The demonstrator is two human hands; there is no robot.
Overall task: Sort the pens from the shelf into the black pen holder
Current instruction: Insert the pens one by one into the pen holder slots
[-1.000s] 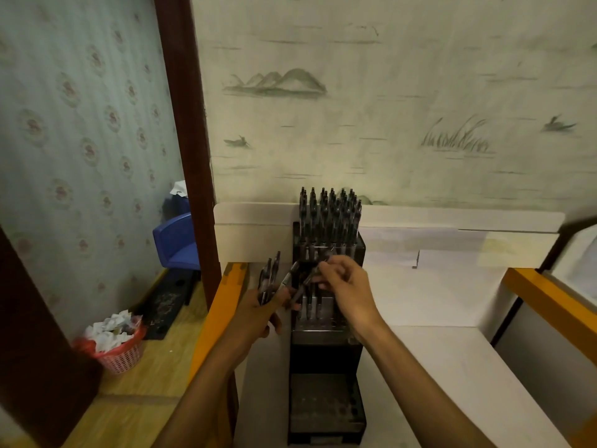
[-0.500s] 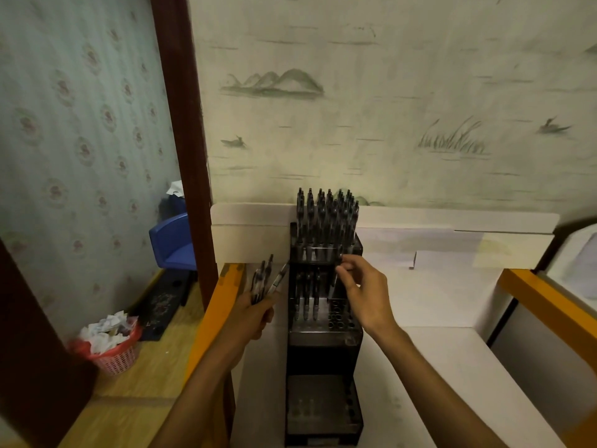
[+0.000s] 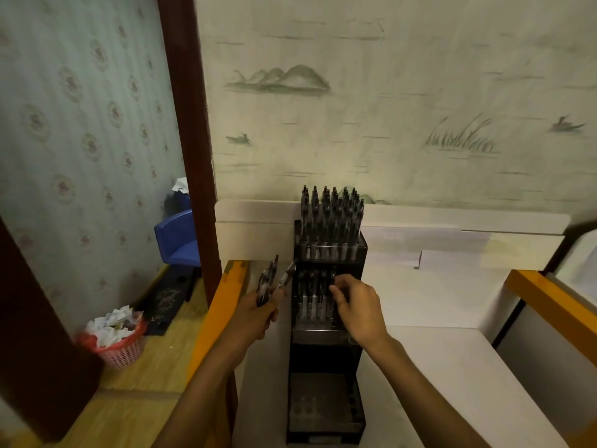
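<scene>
Nearest the camera, at the foot of the tiered black pen holder [image 3: 326, 344], the lowest tier [image 3: 324, 404] shows bare sockets, with no pens seen in it. Both forearms reach in over the white shelf [image 3: 436, 367] on which the holder stands. At the middle tier [image 3: 318, 307], the right hand [image 3: 358, 307] has its fingers curled at the top of a pen, seemingly seating it in a socket beside a few pens already upright there; whether the fingertips actually pinch it is hard to tell. Just left of the holder, the left hand [image 3: 258, 313] grips a small bundle of pens [image 3: 269, 282] fanned upward, waiting their turn. Farther back, the top tier [image 3: 331, 221] is packed with upright pens against the wall. Judging from this, the task is perhaps past halfway: top tier filled, middle tier partly filled, bottom tier and the handheld bundle left. On the floor to the left stands a red waste basket [image 3: 119, 347] of crumpled paper. No brand, label or legible writing shows anywhere.
</scene>
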